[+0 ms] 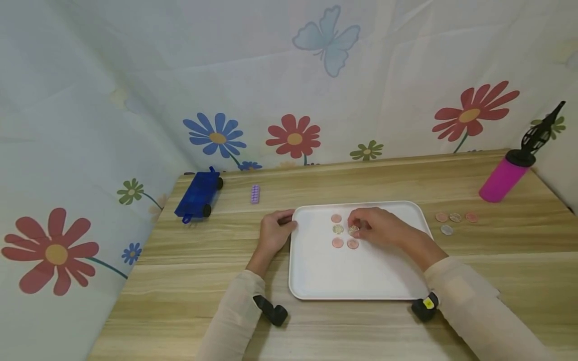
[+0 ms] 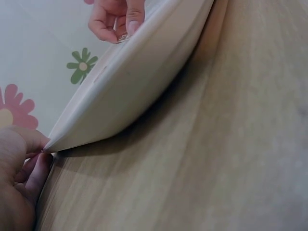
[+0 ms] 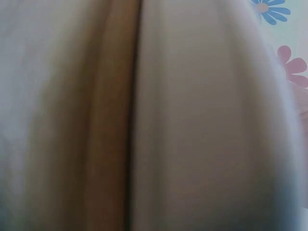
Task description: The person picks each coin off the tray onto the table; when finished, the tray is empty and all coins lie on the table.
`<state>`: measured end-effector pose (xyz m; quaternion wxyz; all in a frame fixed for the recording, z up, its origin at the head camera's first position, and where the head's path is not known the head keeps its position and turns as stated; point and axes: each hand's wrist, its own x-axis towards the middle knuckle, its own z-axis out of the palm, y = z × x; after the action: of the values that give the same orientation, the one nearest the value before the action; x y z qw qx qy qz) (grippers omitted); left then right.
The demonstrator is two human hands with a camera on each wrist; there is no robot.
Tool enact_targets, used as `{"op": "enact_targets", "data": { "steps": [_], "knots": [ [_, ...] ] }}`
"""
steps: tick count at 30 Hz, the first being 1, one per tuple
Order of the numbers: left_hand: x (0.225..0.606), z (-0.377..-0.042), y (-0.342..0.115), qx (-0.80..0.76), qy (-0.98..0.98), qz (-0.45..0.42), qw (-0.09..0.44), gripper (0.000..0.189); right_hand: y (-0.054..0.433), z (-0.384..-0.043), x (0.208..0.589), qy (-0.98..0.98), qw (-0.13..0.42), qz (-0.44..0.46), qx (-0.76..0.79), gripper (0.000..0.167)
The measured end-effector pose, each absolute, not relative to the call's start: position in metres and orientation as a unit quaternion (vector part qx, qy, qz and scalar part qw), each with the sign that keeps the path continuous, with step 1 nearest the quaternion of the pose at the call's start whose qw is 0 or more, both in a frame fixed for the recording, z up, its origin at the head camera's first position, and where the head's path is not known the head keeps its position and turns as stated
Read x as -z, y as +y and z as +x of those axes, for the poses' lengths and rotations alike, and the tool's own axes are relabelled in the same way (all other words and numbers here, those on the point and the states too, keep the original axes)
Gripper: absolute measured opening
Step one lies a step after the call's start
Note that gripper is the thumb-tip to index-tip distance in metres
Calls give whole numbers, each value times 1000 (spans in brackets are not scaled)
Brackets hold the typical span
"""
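A white tray (image 1: 356, 281) lies on the wooden table, and my left hand (image 1: 273, 233) pinches its rim near the far left corner. In the left wrist view, thumb and fingers of that left hand (image 2: 21, 168) meet at the tray's edge. Over the tray, my right hand (image 1: 377, 225) pinches a gold-coloured coin (image 1: 354, 230) with its fingertips. Beside it lie a copper coin (image 1: 336, 218), another gold-coloured coin (image 1: 338, 229) and two more copper coins, roughly in two columns. A blurred tray side (image 3: 202, 115) fills much of the right wrist view, which leaves the right fingers out.
Right of the tray lie several coins, among them a silver one (image 1: 446, 229). A pink pump (image 1: 503, 178) with a black nozzle stands at the far right. Toward the back left are a blue toy cart (image 1: 197, 194) and a purple toy brick (image 1: 255, 194). A flowered sheet hangs behind.
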<state>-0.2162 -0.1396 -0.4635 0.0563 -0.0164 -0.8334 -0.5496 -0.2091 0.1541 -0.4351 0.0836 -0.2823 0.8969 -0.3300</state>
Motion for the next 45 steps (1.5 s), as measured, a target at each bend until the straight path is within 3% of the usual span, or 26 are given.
{"op": "enact_targets", "data": {
  "steps": [9, 16, 26, 30, 39, 45],
  "knots": [
    [461, -216, -139, 551, -832, -14, 56, 29, 157, -210, 438, 899, 100, -304, 299, 14],
    [460, -215, -138, 550, -833, -16, 54, 29, 159, -207, 439, 896, 83, -318, 298, 14],
    [462, -215, -138, 546, -836, -15, 54, 29, 173, -203, 439, 884, 95, -273, 367, 21],
    [462, -215, -138, 550, -833, -14, 56, 29, 182, -199, 436, 884, 82, -263, 377, 26],
    [462, -215, -139, 551, -832, -16, 58, 28, 202, -190, 424, 892, -6, -266, 366, 27],
    [463, -216, -139, 547, -835, -18, 60, 28, 227, -181, 418, 912, 8, -209, 353, 30]
  ]
}}
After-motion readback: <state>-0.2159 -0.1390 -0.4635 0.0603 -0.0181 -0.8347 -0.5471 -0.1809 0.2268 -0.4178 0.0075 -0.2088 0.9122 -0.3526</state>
